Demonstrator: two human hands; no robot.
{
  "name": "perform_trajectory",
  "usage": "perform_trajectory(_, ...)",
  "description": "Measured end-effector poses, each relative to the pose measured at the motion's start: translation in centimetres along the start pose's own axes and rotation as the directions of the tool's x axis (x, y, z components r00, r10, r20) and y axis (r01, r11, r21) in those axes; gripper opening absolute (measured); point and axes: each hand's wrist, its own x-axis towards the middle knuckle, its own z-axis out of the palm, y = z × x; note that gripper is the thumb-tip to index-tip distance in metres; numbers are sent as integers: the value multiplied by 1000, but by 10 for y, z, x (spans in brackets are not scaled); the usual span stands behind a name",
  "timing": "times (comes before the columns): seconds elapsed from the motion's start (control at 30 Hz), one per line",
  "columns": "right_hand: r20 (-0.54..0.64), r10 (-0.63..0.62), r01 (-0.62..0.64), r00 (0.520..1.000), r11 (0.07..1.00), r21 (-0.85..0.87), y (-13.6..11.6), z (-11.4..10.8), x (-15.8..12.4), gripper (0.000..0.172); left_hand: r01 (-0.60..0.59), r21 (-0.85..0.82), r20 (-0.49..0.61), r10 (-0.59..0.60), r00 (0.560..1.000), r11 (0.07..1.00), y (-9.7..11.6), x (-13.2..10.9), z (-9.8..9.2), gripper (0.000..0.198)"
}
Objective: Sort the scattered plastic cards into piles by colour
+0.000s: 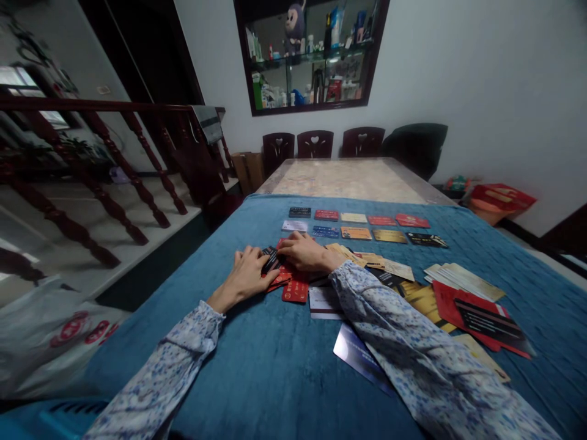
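Note:
My left hand (243,276) is closed at the left edge of a black card (271,259), its thumb along the near side. Opposite it, my right hand (304,252) has its fingers bent down on the card's right edge. Several red cards (295,287) lie under and beside the hands, partly hidden. Below my right wrist are a white card with a dark stripe (324,304) and a blue-purple card (360,354), half covered by the sleeve. Yellow cards (348,253) spread out just past that wrist.
Two rows of card stacks, including an orange one (356,233), lie farther back on the blue cloth (257,354). Loose gold, red and pale cards (465,281) overlap at the right. Chairs (315,144) stand behind the table; a plastic bag (50,342) is at the left.

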Motion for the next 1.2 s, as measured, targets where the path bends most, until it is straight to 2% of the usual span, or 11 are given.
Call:
perform_trajectory(0.2, -26, -38, 39, 999, 997, 61, 8, 2, -2, 41, -20, -88, 5, 20, 1000, 996, 0, 0, 0, 38)
perform_trajectory(0.5, -82, -116, 127, 990, 983, 135, 23, 11, 0, 41, -178, -67, -71, 173, 982, 982, -3, -1, 0, 27)
perform_trajectory(0.73, -159, -187, 212, 969, 964, 158, 28, 13, 3, 34, -349, -68, -212, 328, 920, 935, -9, -3, 0, 20)
perform_trajectory(0.93, -208, -236, 273, 949, 946, 173, 26, 9, 2, 27, -414, -72, -282, 379, 881, 907, -21, 0, 2, 20)
perform_trajectory(1.07, -273, -225, 277, 935, 945, 172, 24, 8, 1, 22, -453, -83, -360, 397, 844, 888, -30, 3, 5, 24)
perform_trajectory(1.2, -354, -167, 229, 920, 963, 144, 22, 9, 2, 22, -464, -75, -432, 390, 813, 883, -36, 4, 5, 29)
